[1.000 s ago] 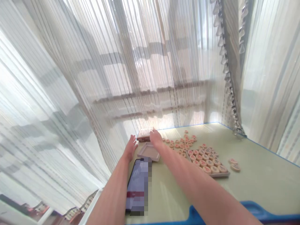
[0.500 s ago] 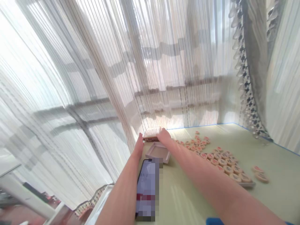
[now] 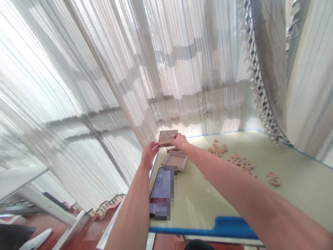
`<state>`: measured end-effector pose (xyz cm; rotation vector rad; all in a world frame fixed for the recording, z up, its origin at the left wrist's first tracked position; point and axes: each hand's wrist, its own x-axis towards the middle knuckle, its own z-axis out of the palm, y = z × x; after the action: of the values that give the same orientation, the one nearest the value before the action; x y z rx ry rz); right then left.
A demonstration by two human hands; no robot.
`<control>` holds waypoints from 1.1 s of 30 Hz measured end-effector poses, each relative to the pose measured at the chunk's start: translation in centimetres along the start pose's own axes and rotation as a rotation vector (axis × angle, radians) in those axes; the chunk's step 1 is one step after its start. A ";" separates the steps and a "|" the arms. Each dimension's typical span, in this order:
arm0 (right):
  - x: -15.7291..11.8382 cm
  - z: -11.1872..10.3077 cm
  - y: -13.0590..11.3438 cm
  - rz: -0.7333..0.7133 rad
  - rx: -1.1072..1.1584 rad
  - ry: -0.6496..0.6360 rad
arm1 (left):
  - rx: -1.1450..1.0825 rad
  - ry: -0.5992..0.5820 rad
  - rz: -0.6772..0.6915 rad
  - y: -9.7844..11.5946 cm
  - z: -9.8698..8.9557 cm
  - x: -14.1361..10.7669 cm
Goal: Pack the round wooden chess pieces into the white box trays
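Near the table's far left corner, my right hand (image 3: 180, 141) grips the right side of a flat printed wooden box (image 3: 167, 138), thumb on its top. The box is held raised and tilted. My left hand (image 3: 150, 152) is at its left edge, fingers apart, the fingertips close to or touching it. Beneath the box, part of another brown item (image 3: 172, 149) shows. An open shallow tray (image 3: 174, 160) lies just nearer, and a phone (image 3: 160, 191) lies nearer still, partly pixelated.
Round wooden pieces with red or dark characters (image 3: 240, 162) lie right of centre, partly behind my right forearm. The table mat (image 3: 192, 205) has a blue edge. Sheer curtains (image 3: 182, 69) hang behind. A white frame (image 3: 47, 205) stands at left.
The printed box has come up and tilted in my right hand, uncovering an item below. My left hand's fingers have spread. The view has shifted, showing the table's near edge.
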<state>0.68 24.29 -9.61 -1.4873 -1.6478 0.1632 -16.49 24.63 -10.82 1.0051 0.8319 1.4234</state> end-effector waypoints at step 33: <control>-22.6 -19.7 12.3 0.144 0.010 -0.060 | 1.282 -0.538 0.675 -8.4 14.3 -16.8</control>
<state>20.46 -0.40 -16.86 -1.6076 -1.5844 0.2967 -0.26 7.94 -15.03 2.6964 1.0155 0.9026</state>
